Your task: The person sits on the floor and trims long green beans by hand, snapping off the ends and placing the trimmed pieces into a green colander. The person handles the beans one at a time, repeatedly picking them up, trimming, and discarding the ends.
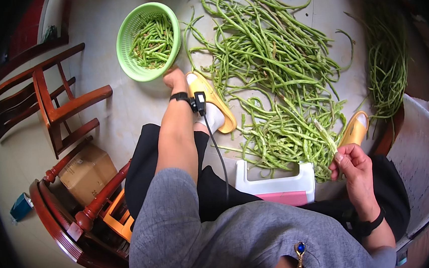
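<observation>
My left hand (175,77) is at the lower right rim of a light green plastic basket (125,52); its fingers are mostly hidden, so its grip cannot be told. Short pieces of green bean (158,38) and some small brownish beans lie in the basket. At the right, my right hand (353,162) pinches a pale, split long bean pod (325,134) between thumb and fingers. Below the basket's right side and beyond spreads a large heap of whole long beans (268,46) on the floor. Nearer me is a pile of flattened, opened-looking pods (286,139).
A white and pink plastic stool (275,186) stands between my legs. Yellow slippers (212,100) are on my feet. More long beans (386,63) hang or lie at the far right. Wooden chairs (57,104) and a cardboard box (89,174) are at the left. A cable hangs from my left wrist.
</observation>
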The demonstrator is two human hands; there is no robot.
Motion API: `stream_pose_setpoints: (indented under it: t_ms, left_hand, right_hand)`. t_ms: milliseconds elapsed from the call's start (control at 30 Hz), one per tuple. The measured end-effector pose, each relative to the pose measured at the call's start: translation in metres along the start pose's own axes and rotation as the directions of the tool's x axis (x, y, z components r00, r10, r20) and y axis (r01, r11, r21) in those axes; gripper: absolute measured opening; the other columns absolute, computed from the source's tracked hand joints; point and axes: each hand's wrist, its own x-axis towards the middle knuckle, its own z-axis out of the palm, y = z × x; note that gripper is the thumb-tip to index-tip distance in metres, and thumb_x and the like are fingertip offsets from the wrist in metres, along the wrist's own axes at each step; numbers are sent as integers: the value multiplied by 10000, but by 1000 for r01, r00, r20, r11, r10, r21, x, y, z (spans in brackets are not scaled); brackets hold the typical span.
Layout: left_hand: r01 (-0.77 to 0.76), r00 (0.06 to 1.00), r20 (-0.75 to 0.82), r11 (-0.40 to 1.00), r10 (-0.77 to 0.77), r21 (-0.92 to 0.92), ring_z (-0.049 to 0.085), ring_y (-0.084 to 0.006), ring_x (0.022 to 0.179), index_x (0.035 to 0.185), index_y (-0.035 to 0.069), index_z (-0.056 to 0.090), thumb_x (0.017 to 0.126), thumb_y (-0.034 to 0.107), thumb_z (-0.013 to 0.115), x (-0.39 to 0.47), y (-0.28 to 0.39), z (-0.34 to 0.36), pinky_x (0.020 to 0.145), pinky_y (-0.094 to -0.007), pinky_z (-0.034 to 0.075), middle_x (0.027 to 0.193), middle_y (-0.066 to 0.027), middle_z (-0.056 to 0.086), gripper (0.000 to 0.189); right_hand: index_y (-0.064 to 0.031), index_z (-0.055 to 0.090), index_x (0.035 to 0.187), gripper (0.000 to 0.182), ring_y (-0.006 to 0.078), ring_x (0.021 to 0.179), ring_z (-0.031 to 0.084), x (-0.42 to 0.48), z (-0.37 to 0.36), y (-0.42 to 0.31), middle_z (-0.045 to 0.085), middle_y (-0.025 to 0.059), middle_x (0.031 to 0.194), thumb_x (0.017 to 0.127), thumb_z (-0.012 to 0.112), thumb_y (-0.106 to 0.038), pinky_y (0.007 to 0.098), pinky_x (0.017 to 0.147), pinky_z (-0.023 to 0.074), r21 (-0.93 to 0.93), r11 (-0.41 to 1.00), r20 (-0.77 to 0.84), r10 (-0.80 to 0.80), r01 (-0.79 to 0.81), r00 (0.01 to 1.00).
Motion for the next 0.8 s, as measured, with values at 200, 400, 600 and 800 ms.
stream_pose_setpoints:
  t_ms: [200,400,600,800]
  left_hand:
    - [-24,910,-259,584,-324,-812,588,-221,682,820,-17,595,736,142,625,-64,17,-94,660,-341,480,750,-106,628,183]
    - [-237,968,-234,612,86,-754,588,-296,891,1052,-10,576,862,266,513,-7,8,-120,792,-381,455,983,-166,617,341]
    - [-348,891,183,884,415,-312,540,-370,1047,1039,58,618,876,530,363,-20,33,-114,880,-464,408,1101,-195,589,560]
    - [-426,851,217,870,478,-248,583,-361,981,1011,-11,636,816,444,557,-65,48,-129,859,-396,440,981,-226,627,501]
  right_hand:
    - [-11,530,928,93,88,591,531,-16,-2,7,585,48,724,895,542,-97,206,561,442,71,996,30,-61,59,998]
    - [-14,531,924,88,75,599,525,-35,-2,15,581,36,731,898,534,-99,198,555,437,98,991,81,-104,96,991]
    - [-21,532,900,83,64,560,512,-44,-5,25,579,27,707,889,537,-103,190,530,426,100,982,86,-166,157,982]
    - [-26,523,931,111,98,579,537,-52,-16,30,592,60,761,907,510,-133,211,541,444,342,927,115,-204,155,972]
